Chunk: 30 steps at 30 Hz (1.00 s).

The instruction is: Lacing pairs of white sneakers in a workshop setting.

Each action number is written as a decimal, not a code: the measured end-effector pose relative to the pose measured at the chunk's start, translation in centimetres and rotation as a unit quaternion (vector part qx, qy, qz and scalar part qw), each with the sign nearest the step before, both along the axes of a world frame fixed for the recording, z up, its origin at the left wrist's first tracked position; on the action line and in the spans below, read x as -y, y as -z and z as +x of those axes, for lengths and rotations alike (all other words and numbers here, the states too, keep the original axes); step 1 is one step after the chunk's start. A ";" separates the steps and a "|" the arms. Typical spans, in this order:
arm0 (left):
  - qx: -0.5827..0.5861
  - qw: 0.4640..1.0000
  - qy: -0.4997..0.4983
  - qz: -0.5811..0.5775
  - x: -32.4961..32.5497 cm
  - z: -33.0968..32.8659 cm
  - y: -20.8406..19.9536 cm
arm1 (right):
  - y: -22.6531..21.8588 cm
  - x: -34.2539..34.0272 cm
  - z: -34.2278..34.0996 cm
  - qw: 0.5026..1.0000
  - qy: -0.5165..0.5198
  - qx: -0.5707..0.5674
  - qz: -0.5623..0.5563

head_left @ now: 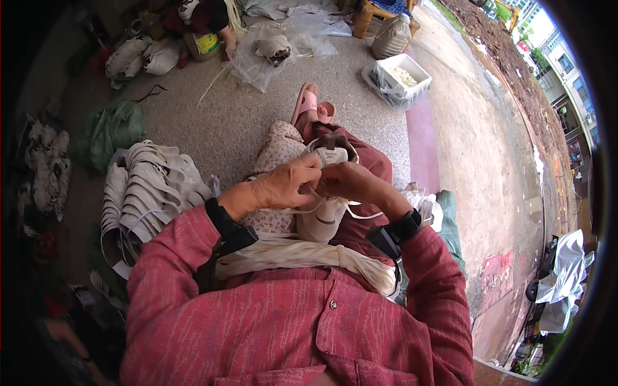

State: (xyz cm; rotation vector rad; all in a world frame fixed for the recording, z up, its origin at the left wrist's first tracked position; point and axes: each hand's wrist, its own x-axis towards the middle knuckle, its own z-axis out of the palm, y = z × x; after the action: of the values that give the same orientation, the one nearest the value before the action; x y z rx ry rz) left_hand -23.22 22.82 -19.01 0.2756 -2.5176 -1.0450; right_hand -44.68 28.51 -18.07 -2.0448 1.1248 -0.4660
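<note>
A cream shoe upper with brown trim lies across my lap, its padded collar pointing away from me and its tongue showing. Over its lacing area my left hand is closed, fingertips pinched at a white shoelace. My right hand meets it from the other side, also closed in a pinch on the lace. Loose lace hangs out below both hands. The exact spot where the fingertips grip is partly hidden by the knuckles. Against my waist rests a thick bundle of cream laces.
Stacked white shoe uppers stand at my left beside a green sack. More pale uppers lie at my right. Farther off are a lined white box, a large plastic jug, clear plastic sheeting and another person's hand.
</note>
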 end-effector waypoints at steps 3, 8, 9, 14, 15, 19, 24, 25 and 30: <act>-0.004 1.000 -0.011 -0.008 0.1 0.0 0.5 | -0.8 -0.4 0.3 0.997 0.054 -0.022 0.047; -0.004 0.999 -0.013 0.036 -0.2 0.2 0.5 | -0.7 -0.7 0.2 0.998 0.055 -0.005 0.025; -0.003 0.999 -0.020 0.027 -0.2 0.3 0.5 | -0.5 -0.5 0.1 0.999 0.035 0.006 0.010; -0.034 0.999 -0.039 -0.008 -0.6 0.2 1.3 | 0.2 -0.4 0.1 0.998 0.036 0.014 0.049; -0.032 0.999 -0.043 -0.007 -0.6 0.1 1.4 | 0.1 -0.5 0.3 1.000 0.024 0.011 0.010; -0.055 0.997 -0.046 -0.024 -0.6 0.0 1.4 | -0.3 -1.7 1.5 0.991 0.047 -0.103 -0.075; -0.050 0.998 -0.040 -0.023 -0.6 -0.3 1.0 | -0.8 -1.6 1.6 0.981 0.048 -0.160 -0.098; -0.055 0.997 -0.037 -0.030 -0.5 -0.4 1.0 | -0.5 -1.4 1.3 0.981 0.048 -0.160 -0.098; -0.047 0.997 -0.044 -0.031 -0.7 -0.4 0.9 | -0.3 -1.0 0.7 0.995 0.028 -0.080 -0.045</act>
State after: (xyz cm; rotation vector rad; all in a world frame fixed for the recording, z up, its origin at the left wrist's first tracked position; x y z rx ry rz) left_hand -23.61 23.52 -19.96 0.3085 -2.4260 -0.9222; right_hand -43.95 29.53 -17.77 -2.1640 1.2812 -0.3917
